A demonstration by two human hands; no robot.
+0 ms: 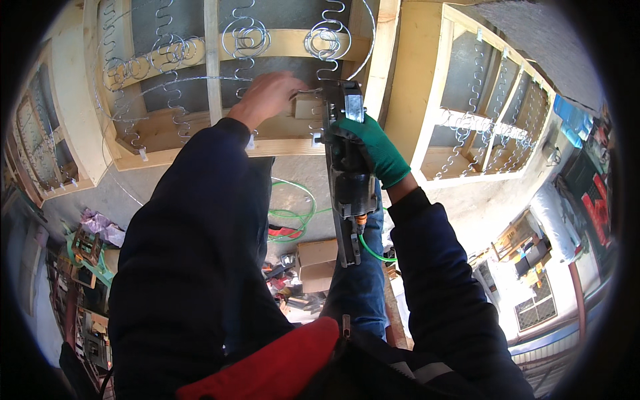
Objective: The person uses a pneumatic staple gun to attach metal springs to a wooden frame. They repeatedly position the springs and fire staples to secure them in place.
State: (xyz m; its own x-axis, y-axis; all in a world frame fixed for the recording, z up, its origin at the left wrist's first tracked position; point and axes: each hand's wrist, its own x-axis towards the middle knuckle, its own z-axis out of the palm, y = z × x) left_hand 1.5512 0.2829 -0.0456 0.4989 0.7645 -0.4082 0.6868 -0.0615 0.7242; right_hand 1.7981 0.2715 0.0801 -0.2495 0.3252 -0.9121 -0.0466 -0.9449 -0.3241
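My right hand [377, 150], in a green glove, is wrapped around a black air-powered fastening gun [353, 190] with a green hose at its lower end. The gun's upper end lies over the near part of a wooden seat frame [293, 147] strung with zigzag and coiled springs [247, 41]. Bare and slightly blurred, my left hand [270, 97] is closed beside the gun's nose. A long steel wire [200, 79] runs into it from the left. Its fingertips, by a short metal piece at the nose, are partly hidden.
More sprung wooden frames stand at the left [50, 133] and right [490, 113]. A green air hose [303, 207] loops on the floor below. Between my legs sits a cardboard box [317, 263] among scraps. Clutter lines both sides, with a white sack [553, 220] at the right.
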